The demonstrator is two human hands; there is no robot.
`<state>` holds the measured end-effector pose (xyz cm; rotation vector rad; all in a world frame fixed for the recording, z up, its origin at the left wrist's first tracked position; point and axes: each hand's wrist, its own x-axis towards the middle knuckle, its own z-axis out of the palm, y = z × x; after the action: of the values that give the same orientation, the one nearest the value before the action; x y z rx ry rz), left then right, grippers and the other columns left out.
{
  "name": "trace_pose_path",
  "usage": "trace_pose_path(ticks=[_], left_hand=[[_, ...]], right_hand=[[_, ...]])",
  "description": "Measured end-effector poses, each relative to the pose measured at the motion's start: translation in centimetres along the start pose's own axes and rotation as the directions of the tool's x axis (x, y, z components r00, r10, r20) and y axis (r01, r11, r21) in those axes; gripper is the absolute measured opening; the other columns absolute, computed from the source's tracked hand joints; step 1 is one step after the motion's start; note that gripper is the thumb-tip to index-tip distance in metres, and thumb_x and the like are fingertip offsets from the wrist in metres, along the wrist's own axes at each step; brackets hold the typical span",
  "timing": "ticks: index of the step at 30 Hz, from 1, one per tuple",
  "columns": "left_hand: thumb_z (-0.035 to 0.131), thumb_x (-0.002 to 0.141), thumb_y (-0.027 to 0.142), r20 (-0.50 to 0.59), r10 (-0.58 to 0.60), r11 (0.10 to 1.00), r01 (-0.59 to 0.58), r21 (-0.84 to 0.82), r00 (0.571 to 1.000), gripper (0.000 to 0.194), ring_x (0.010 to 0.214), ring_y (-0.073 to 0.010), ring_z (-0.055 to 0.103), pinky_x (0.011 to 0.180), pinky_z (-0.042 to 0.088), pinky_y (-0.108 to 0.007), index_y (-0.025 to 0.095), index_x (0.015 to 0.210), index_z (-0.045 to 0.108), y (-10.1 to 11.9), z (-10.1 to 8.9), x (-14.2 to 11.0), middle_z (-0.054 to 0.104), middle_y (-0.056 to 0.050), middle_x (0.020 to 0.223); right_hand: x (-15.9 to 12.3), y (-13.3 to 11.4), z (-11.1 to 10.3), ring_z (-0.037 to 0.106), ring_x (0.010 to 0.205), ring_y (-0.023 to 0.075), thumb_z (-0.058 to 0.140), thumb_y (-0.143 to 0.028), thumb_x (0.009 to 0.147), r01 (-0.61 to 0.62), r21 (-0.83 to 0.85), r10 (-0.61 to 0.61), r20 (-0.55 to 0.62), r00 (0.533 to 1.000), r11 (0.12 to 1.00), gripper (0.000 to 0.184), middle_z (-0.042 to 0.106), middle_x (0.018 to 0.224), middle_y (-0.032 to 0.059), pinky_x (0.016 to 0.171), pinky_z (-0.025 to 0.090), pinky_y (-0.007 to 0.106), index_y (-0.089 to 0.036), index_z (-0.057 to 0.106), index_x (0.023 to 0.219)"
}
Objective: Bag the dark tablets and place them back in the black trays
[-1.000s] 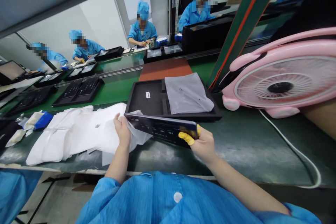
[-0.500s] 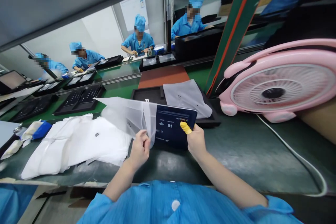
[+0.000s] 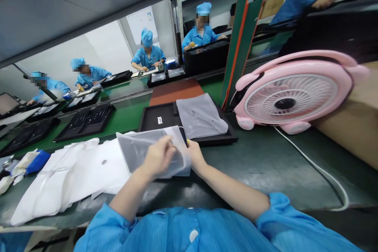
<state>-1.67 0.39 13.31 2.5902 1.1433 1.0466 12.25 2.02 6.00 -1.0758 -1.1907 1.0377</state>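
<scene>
A tablet, its dark edge just showing at the right, lies almost wholly inside a translucent plastic sleeve (image 3: 138, 147) over the front of the bench. My right hand (image 3: 196, 158) grips the right end of the tablet at the sleeve's mouth. A bit of yellow finger cover (image 3: 188, 141) shows on that hand. Over the sleeve's middle is my left hand (image 3: 158, 157), its fingers curled but smeared by motion, so whether they pinch the plastic is unclear. Left of it lies a pile of white sleeves (image 3: 85, 169).
Behind the hands, a black tray (image 3: 159, 116) holds another sleeved item (image 3: 201, 116) in its right half. A pink fan (image 3: 286, 102) stands at right, its white cable (image 3: 313, 165) crossing the bench. More black trays (image 3: 85, 120) sit at left. Several co-workers in blue work beyond.
The sleeve has come rightward over the tablet, covering its printed dark face. My left hand has moved up over the sleeve. My right hand still holds the tablet's right end.
</scene>
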Motion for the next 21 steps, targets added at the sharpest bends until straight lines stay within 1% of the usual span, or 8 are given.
trace_pose_path(ticks=[2, 3, 6, 8, 12, 15, 18, 21], left_hand=[[0.052, 0.077, 0.039, -0.142, -0.110, 0.989, 0.122, 0.083, 0.984, 0.039, 0.080, -0.0192, 0.059, 0.080, 0.044, -0.034, 0.015, 0.107, 0.052, -1.4, -3.2, 0.8, 0.063, -0.007, 0.084], [0.058, 0.071, 0.042, -0.089, -0.193, 0.974, 0.202, 0.106, 0.977, 0.041, 0.080, -0.0206, 0.059, 0.079, 0.044, -0.034, 0.015, 0.101, 0.056, -2.0, -4.6, 1.2, 0.063, -0.007, 0.084], [0.065, 0.062, 0.043, 0.316, -0.367, 0.925, 0.378, 0.028, 0.875, 0.033, 0.071, -0.0201, 0.059, 0.066, 0.046, -0.028, 0.015, 0.079, 0.064, -2.9, -6.8, 2.0, 0.065, -0.003, 0.073], [0.063, 0.064, 0.043, 0.451, -0.381, 0.871, 0.477, -0.118, 0.807, 0.030, 0.064, -0.0179, 0.059, 0.059, 0.044, -0.024, 0.013, 0.070, 0.064, -2.9, -6.4, 1.6, 0.064, -0.002, 0.066], [0.064, 0.059, 0.045, 0.234, -0.536, 0.716, 0.584, -0.382, 0.811, 0.037, 0.060, -0.0171, 0.058, 0.056, 0.044, -0.024, 0.011, 0.072, 0.064, -2.6, -4.0, -0.6, 0.064, -0.003, 0.063], [0.067, 0.054, 0.046, 0.062, -0.666, 0.641, 0.613, -0.462, 0.743, 0.040, 0.060, -0.0185, 0.059, 0.055, 0.044, -0.026, 0.011, 0.071, 0.065, -2.8, -3.2, -2.2, 0.065, -0.004, 0.062], [0.069, 0.050, 0.044, -0.014, -0.730, 0.602, 0.634, -0.484, 0.683, 0.037, 0.059, -0.0189, 0.059, 0.054, 0.045, -0.026, 0.011, 0.067, 0.065, -3.1, -3.1, -3.1, 0.065, -0.004, 0.061], [0.070, 0.049, 0.041, -0.057, -0.762, 0.580, 0.640, -0.504, 0.645, 0.034, 0.058, -0.0183, 0.059, 0.054, 0.045, -0.025, 0.011, 0.065, 0.065, -3.2, -2.8, -3.6, 0.065, -0.004, 0.060]], right_hand=[[0.6, -1.7, -0.8, 0.048, 0.052, 0.0130, 0.064, -0.045, 0.057, -0.032, 0.013, 0.031, 0.068, 0.997, 0.999, 0.032, 0.053, 0.052, -0.0004, 0.050, 0.042, 0.026, -0.014, 0.057, 0.061], [0.9, -2.7, -1.2, 0.049, 0.053, 0.0130, 0.065, -0.045, 0.057, -0.016, -0.008, 0.017, 0.113, 0.994, 1.000, 0.033, 0.054, 0.053, -0.0004, 0.050, 0.042, 0.025, -0.014, 0.057, 0.060], [1.8, -6.1, -2.5, 0.049, 0.054, 0.0127, 0.065, -0.045, 0.058, 0.181, -0.206, -0.129, 0.240, 0.962, 0.962, 0.032, 0.054, 0.054, 0.0001, 0.053, 0.040, 0.025, -0.014, 0.057, 0.056], [2.5, -8.4, -3.6, 0.052, 0.058, 0.0137, 0.065, -0.047, 0.060, 0.306, -0.313, -0.191, 0.350, 0.917, 0.899, 0.034, 0.058, 0.057, 0.0013, 0.056, 0.042, 0.025, -0.014, 0.061, 0.060], [3.8, -11.5, -6.6, 0.061, 0.084, 0.0188, 0.057, -0.055, 0.068, 0.391, -0.318, -0.140, 0.594, 0.792, 0.864, 0.054, 0.066, 0.095, 0.0071, 0.073, 0.046, 0.028, -0.015, 0.062, 0.104], [5.0, -11.7, -8.7, 0.058, 0.099, 0.0222, 0.067, -0.050, 0.060, 0.535, -0.424, -0.052, 0.747, 0.663, 0.730, 0.070, 0.061, 0.114, 0.0069, 0.080, 0.045, 0.031, -0.019, 0.052, 0.121], [6.9, -11.0, -10.4, 0.061, 0.082, 0.0204, 0.067, -0.040, 0.062, 0.622, -0.550, -0.104, 0.697, 0.709, 0.557, 0.042, 0.067, 0.088, 0.0030, 0.074, 0.046, 0.032, -0.023, 0.065, 0.100], [8.7, -11.4, -11.2, 0.059, 0.072, 0.0169, 0.063, -0.039, 0.067, 0.628, -0.552, -0.478, 0.409, 0.778, 0.549, 0.018, 0.065, 0.072, 0.0005, 0.073, 0.046, 0.033, -0.023, 0.067, 0.075]])
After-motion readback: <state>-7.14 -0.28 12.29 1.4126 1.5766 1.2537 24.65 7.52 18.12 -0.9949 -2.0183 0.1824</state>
